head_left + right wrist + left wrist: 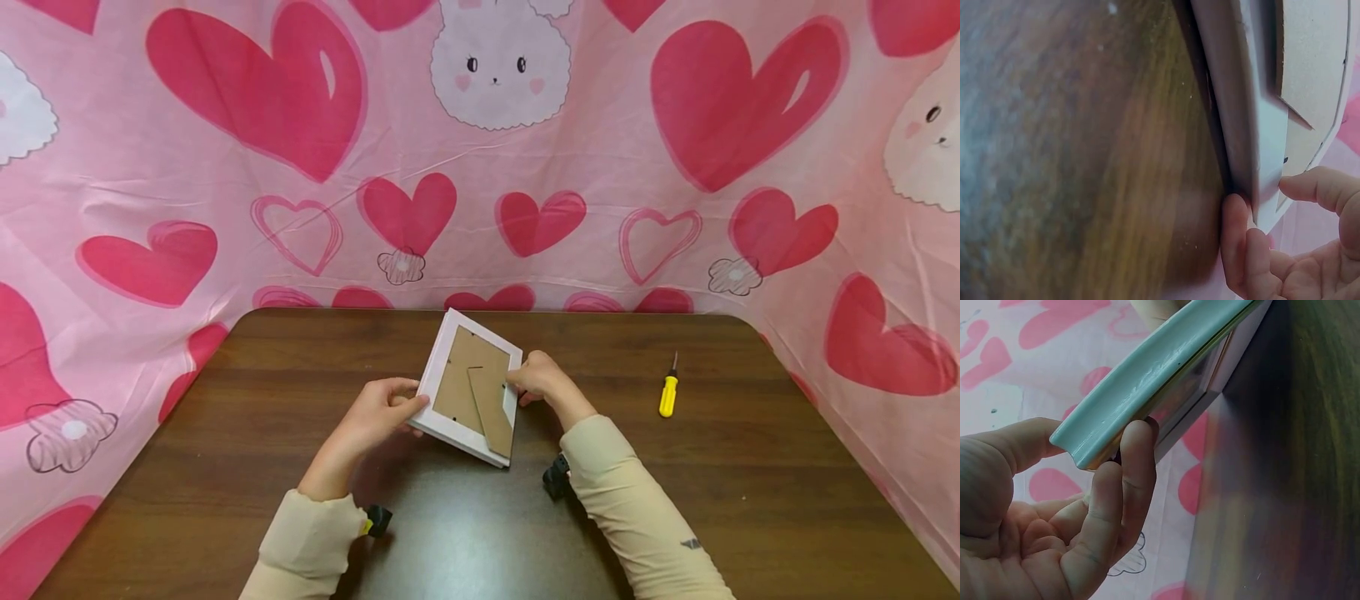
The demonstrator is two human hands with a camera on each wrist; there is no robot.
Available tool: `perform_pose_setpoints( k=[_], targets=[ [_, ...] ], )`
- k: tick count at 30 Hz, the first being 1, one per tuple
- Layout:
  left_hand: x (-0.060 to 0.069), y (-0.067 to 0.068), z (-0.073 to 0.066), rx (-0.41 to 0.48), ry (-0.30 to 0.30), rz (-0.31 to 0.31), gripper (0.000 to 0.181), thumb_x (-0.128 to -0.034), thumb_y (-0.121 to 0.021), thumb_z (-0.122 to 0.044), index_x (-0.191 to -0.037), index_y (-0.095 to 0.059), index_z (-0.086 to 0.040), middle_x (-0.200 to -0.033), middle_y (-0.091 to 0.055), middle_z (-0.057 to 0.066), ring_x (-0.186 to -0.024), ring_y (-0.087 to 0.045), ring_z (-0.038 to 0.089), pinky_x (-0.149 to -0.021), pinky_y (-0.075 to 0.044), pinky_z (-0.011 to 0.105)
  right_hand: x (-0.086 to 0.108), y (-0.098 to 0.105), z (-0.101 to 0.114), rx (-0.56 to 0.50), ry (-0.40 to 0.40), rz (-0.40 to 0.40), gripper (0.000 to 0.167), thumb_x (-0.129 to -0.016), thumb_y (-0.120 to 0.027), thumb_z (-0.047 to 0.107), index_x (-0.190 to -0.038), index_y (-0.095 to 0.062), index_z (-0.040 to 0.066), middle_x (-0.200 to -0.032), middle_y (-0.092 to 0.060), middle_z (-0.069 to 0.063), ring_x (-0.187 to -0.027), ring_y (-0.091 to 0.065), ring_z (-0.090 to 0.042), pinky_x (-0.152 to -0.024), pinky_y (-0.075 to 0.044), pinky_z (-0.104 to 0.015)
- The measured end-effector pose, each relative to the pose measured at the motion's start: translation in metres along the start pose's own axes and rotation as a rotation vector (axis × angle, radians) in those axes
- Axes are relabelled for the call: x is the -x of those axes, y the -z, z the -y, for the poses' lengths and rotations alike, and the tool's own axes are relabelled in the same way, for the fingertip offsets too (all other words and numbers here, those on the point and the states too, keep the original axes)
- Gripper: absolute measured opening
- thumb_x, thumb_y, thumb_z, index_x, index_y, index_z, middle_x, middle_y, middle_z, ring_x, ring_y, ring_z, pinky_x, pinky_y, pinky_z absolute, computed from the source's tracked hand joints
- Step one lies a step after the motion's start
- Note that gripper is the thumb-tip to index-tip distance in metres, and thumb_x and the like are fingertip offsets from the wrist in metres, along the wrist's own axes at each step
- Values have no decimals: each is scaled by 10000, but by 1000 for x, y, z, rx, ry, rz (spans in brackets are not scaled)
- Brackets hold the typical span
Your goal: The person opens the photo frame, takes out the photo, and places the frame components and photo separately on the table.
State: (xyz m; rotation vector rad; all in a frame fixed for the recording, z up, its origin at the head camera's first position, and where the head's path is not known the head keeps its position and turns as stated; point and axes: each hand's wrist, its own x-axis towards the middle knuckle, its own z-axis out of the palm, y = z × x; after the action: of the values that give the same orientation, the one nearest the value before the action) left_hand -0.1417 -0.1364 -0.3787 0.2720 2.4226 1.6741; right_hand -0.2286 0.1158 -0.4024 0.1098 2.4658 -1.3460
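A white picture frame (pixel 442 414) is held tilted above the table, its brown backing board (pixel 459 375) and stand leg (pixel 489 414) facing up toward me. My left hand (pixel 377 414) pinches its left edge, thumb on the back and fingers underneath; the left wrist view shows the fingers against the front side of the moulding (pixel 1147 381). The frame's right edge is pinched by my right hand (pixel 542 379). In the right wrist view that thumb (pixel 1313 187) presses on the back, beside a small dark tab (pixel 1285 160), with fingers curled under the rim.
A yellow-handled screwdriver (pixel 668 396) lies to the right on the dark wooden table (pixel 300 358), its tip pointing away from me. A pink curtain (pixel 480 167) with hearts and bunny faces surrounds the table's back and sides.
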Motion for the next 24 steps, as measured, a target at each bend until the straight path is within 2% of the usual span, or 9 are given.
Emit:
perform_pose_setpoints(
  k=[3, 7, 12, 16, 20, 24],
  targets=[
    [0, -1, 0, 41, 34, -10, 428, -969, -607, -42, -1294, -451, 190, -891, -710, 264, -637, -703, 235, -702, -599, 483, 0, 2, 0, 1, -3, 4, 176, -853, -602, 56, -721, -487, 43, -646, -520, -53, -472, -579, -139, -560, -576, -282],
    [-1, -3, 3, 74, 63, -19, 384, -967, -606, -36, -1262, -428, 133, -876, -704, 228, -652, -691, 199, -704, -603, 471, 0, 3, 0, 17, -12, -5, 155, -851, -603, 59, -796, -461, 35, -648, -512, -52, -462, -576, -139, -551, -568, -274],
    [-2, -7, 5, 81, 77, -19, 358, -967, -605, -35, -1244, -432, 112, -897, -694, 239, -677, -686, 190, -699, -606, 461, 1, 5, -1, 27, -10, -18, 176, -836, -606, 44, -849, -432, 27, -659, -486, -57, -459, -556, -146, -540, -560, -271],
    [-3, -10, 6, 77, 88, -19, 351, -962, -605, -27, -1237, -438, 113, -887, -687, 238, -671, -687, 196, -703, -605, 466, 2, 8, -3, 25, -9, -17, 176, -832, -602, 33, -821, -426, 36, -633, -485, -55, -440, -542, -141, -522, -556, -268],
    [-5, -13, 9, 64, 96, -17, 375, -950, -615, -13, -1249, -427, 112, -804, -663, 190, -619, -678, 200, -689, -606, 462, 3, 11, -4, 8, -25, -2, 174, -848, -602, 26, -765, -449, 32, -599, -487, -57, -433, -550, -140, -517, -565, -279],
    [-7, -17, 13, 38, 107, -12, 409, -930, -641, -7, -1252, -416, 104, -736, -632, 145, -587, -687, 240, -650, -605, 412, 3, 14, -6, 5, -34, 15, 190, -854, -602, 23, -700, -490, 23, -584, -491, -63, -429, -564, -145, -519, -573, -293]
  ],
)
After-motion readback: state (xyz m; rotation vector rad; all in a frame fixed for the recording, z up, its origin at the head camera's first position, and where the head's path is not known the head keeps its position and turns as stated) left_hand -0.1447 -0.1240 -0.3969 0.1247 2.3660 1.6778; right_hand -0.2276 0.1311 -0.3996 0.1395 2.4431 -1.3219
